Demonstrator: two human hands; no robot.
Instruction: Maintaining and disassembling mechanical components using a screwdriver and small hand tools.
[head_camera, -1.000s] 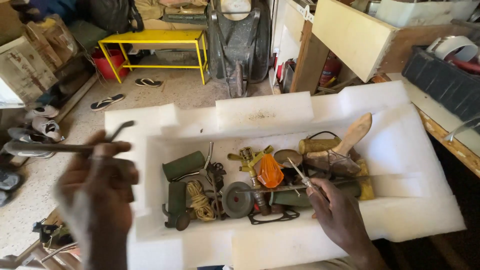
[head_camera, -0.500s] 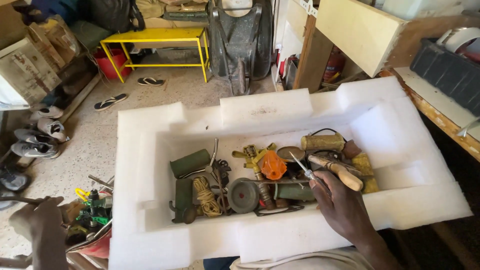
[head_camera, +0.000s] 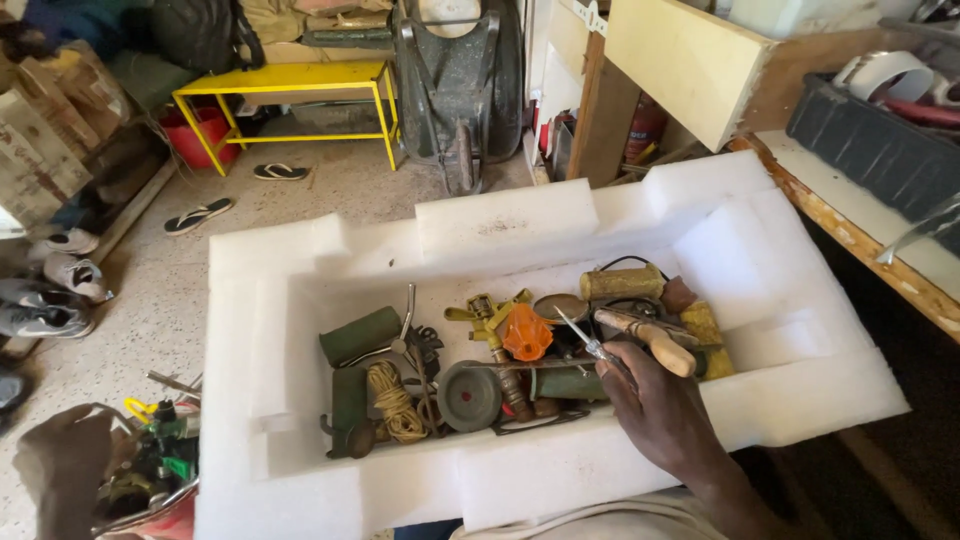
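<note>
A white foam tray (head_camera: 520, 225) lies in front of me with several old tools and parts in it. My right hand (head_camera: 665, 415) rests at the tray's near right side and holds a thin metal tool (head_camera: 580, 335) that points up and left over the parts. Close to it lie a wooden-handled tool (head_camera: 650, 338), an orange part (head_camera: 525, 333), a grey disc (head_camera: 470, 396) and a coil of cord (head_camera: 393, 400). My left hand (head_camera: 65, 470) is low at the bottom left, over a container of small tools (head_camera: 150, 470); whether it grips anything is hidden.
A green cylinder (head_camera: 360, 335) lies at the tray's left. A yellow bench (head_camera: 290, 85), sandals (head_camera: 200, 213) and a wheelbarrow (head_camera: 460, 70) stand on the floor beyond. A wooden workbench with a dark crate (head_camera: 870, 150) runs along the right. Shoes (head_camera: 60, 275) lie at the left.
My left hand has dropped from above the tray with a long metal tool to the container at bottom left. The right hand stays at the tray's right with its thin tool.
</note>
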